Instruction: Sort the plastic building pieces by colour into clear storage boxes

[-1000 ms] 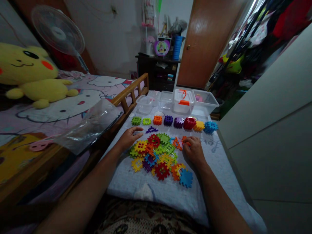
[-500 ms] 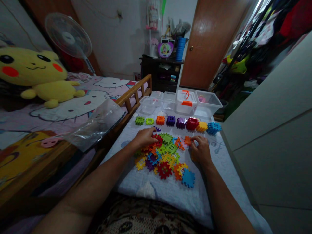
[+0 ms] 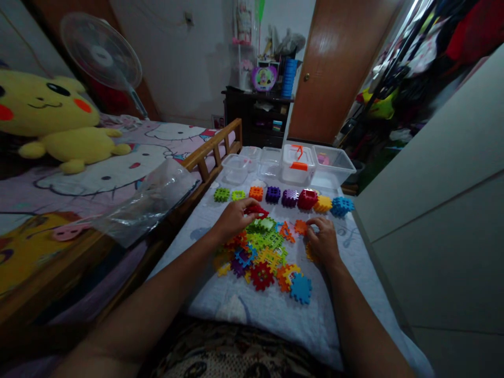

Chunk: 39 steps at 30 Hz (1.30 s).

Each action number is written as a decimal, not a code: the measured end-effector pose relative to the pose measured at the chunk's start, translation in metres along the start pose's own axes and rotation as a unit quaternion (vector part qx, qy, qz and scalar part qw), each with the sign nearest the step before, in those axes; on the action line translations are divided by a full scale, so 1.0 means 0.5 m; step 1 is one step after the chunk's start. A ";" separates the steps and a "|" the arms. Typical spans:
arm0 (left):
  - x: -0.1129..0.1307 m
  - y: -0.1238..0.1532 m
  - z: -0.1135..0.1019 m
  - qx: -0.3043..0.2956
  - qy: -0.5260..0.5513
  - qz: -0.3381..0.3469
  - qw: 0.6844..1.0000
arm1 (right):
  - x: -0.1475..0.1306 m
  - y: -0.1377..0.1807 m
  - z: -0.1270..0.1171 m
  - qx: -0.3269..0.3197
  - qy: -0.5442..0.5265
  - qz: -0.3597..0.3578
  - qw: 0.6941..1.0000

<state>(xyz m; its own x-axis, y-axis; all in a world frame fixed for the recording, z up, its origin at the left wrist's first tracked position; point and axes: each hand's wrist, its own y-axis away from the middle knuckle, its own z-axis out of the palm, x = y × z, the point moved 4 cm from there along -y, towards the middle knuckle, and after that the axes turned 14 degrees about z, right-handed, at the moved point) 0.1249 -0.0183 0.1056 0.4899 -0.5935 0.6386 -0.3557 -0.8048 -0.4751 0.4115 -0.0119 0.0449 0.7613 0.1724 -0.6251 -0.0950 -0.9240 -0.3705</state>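
Observation:
My left hand (image 3: 235,216) pinches a red plastic building piece (image 3: 256,211) and holds it above the far side of a mixed pile of toothed pieces (image 3: 268,241). At the pile's right, my right hand (image 3: 323,239) rests low with its fingertips closed on the edge of an orange toothed piece (image 3: 301,227). A red gear-shaped piece (image 3: 262,276) and a blue square piece (image 3: 301,288) lie at the near side of the pile. Behind the hands runs a row of stacks sorted by colour, among them a red stack (image 3: 307,199) and a purple one (image 3: 290,198).
Clear plastic boxes (image 3: 235,169) stand at the table's far end, beside a lidded box (image 3: 298,165) with an orange handle. A wooden bed rail (image 3: 212,149) borders the table's left. On the bed lie a plastic bag (image 3: 145,202) and a yellow plush toy (image 3: 74,144).
My left hand has lifted the red piece off the pile and moved it slightly away from me. The right hand stays at the orange piece. The view has shifted a little.

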 end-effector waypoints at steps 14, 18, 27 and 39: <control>0.034 0.038 0.016 -0.184 -0.082 0.080 0.976 | -0.127 0.041 0.030 -0.148 -0.054 -0.099 0.982; -0.008 0.052 -0.043 -0.124 -0.054 -0.010 0.991 | -0.155 0.063 0.047 -0.223 -0.029 -0.129 0.966; -0.132 0.121 -0.045 0.100 0.129 -0.196 0.967 | -0.167 0.069 0.066 -0.209 0.027 -0.112 0.971; -0.157 0.135 -0.024 0.180 0.188 -0.209 0.943 | -0.171 0.070 0.074 -0.198 0.016 -0.096 0.975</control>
<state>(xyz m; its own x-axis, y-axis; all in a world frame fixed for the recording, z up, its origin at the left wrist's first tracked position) 0.0529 -0.0259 0.0308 0.1873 -0.2396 0.9526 0.1324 -0.9548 -0.2662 0.3195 -0.0462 0.0598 0.7608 0.3506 -0.5461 0.3017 -0.9361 -0.1808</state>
